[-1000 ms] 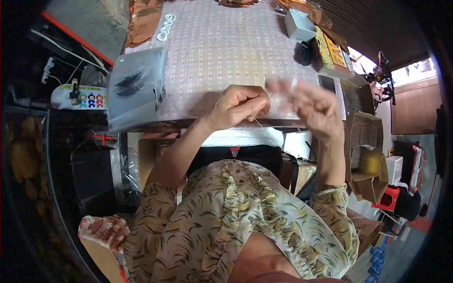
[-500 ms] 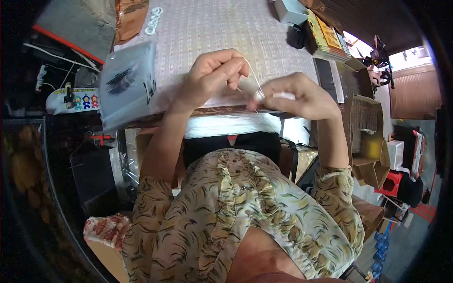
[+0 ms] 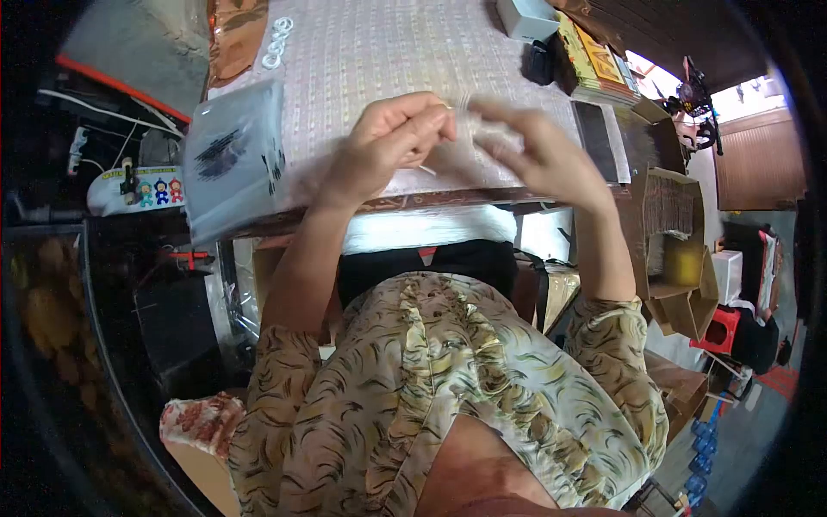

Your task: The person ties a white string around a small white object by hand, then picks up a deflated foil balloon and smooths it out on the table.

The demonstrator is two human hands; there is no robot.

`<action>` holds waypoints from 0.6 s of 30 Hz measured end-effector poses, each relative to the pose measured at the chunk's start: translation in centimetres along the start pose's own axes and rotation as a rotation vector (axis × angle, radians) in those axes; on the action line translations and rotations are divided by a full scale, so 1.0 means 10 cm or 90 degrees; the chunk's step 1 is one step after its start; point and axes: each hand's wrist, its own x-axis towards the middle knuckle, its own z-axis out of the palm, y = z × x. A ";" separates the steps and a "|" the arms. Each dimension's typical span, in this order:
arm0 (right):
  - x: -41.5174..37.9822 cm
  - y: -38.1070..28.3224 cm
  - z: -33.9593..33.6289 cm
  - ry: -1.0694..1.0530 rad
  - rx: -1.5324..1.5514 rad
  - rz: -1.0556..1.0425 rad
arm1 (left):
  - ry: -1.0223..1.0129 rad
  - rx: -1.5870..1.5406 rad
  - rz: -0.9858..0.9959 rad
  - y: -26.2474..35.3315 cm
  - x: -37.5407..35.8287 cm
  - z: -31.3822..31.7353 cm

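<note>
Above the front edge of the table, my left hand [image 3: 398, 138] is closed in a pinch on a thin pale cord [image 3: 426, 171]. A short piece of the cord shows just below the fingers; most of it is hidden or lost in blur. To the right of it, level with the left hand, is my right hand [image 3: 538, 155], smeared by motion. Its thumb and fingers are apart, and nothing can be made out between them. White strands [image 3: 426, 228] lie in a thick bundle across my lap, under the table edge.
Clear plastic bags [image 3: 231, 159] lie at the table's left, with white rings [image 3: 276, 43] behind them. At the back right are a white box [image 3: 527, 19], a black object [image 3: 538, 62] and yellow printed packs [image 3: 594, 56]. An open cardboard box [image 3: 676, 250] stands right of the table.
My right hand has moved up and opened its fingers. The cord that ran as a loop between both hands no longer shows there. My left hand stays almost in place.
</note>
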 end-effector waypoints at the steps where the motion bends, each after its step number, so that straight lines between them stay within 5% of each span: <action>1: 0.03 -0.02 -0.02 -0.043 -0.190 0.070 | 0.012 -0.019 0.025 0.01 0.00 -0.04; 2: 0.04 -0.07 -0.08 -0.173 -0.047 -0.027 | 0.026 -0.020 0.013 0.03 0.00 -0.06; 3: -0.04 -0.05 0.06 -0.109 0.236 -0.066 | 0.029 -0.019 0.016 0.02 0.02 -0.04; 5: -0.04 -0.14 0.02 0.020 0.404 -0.050 | 0.086 -0.030 0.023 -0.10 0.03 0.06; 7: 0.06 0.01 0.05 0.143 0.266 -0.098 | 0.065 -0.071 -0.043 -0.18 -0.01 -0.04; 9: 0.14 0.09 0.06 0.069 -0.290 0.057 | 0.036 -0.145 -0.014 -0.12 -0.01 -0.15; 10: 0.13 0.05 0.00 -0.100 -0.195 0.109 | 0.030 -0.162 -0.013 -0.10 -0.01 -0.23; 11: 0.13 0.04 0.03 -0.104 -0.200 0.104 | 0.034 -0.160 -0.006 -0.12 0.01 -0.23; 13: 0.06 0.07 0.14 -0.035 0.350 -0.024 | 0.121 -0.064 -0.030 -0.23 0.01 -0.12; 14: 0.09 0.04 0.15 -0.034 0.354 -0.022 | 0.196 -0.070 0.047 -0.41 -0.01 -0.05; 16: 0.25 -0.04 0.11 0.230 -0.116 -0.145 | 0.085 -0.139 -0.075 -0.26 0.02 -0.05; 18: 0.30 0.16 0.12 0.167 -0.175 -0.066 | 0.074 -0.140 -0.084 -0.19 0.03 -0.07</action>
